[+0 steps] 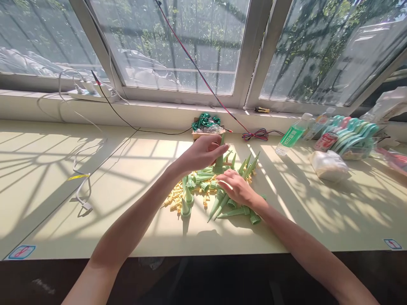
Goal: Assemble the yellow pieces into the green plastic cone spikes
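A heap of green plastic cone spikes (222,199) lies on the pale table (47,199), mixed with small yellow plastic pieces (174,201). My left hand (203,153) is raised a little above the heap, its fingers closed round one upright green cone (220,160). My right hand (237,187) rests palm down on the heap with its fingers curled among the cones. What it holds, if anything, is hidden.
A small box with green wrapping (206,126) sits by the window ledge. Red and black wires (254,134) and white cables (83,186) lie on the table. At the right are a green-labelled bottle (291,136), a white bag (329,166) and stacked teal items (352,134).
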### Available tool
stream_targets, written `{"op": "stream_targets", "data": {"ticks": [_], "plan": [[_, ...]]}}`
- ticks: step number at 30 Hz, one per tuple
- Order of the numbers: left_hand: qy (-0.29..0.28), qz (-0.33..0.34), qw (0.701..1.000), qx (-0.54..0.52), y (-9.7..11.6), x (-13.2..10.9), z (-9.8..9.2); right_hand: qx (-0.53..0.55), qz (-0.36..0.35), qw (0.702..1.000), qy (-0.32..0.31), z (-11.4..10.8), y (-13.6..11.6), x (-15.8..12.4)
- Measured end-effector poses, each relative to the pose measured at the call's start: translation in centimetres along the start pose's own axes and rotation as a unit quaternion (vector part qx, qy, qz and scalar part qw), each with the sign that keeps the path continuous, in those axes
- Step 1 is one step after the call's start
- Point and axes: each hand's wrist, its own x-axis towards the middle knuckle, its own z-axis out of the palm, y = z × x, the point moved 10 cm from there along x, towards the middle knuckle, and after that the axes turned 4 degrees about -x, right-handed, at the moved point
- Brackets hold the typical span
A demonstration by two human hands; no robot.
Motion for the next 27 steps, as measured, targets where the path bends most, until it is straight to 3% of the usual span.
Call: {"op": "stream_targets", "data": {"ticks": [5, 12, 27], "plan": [[-0.004, -0.008, 1.0, 0.017, 0.1, -0.2, 0.2, 0.036, -0.043, 0.998, -0.036, -0.1, -2.7, 0.2], [-0.003, -0.03, 0.997, 0.07, 0.1, -0.4, 0.7, 0.033, -0.1, 0.986, -0.131, 1.4, -5.4, 0.2], [-0.002, -0.018, 0.993, 0.119, -0.6, -0.2, 0.5, 0.018, -0.131, 0.983, -0.128, 2.0, -5.8, 0.0]]}}
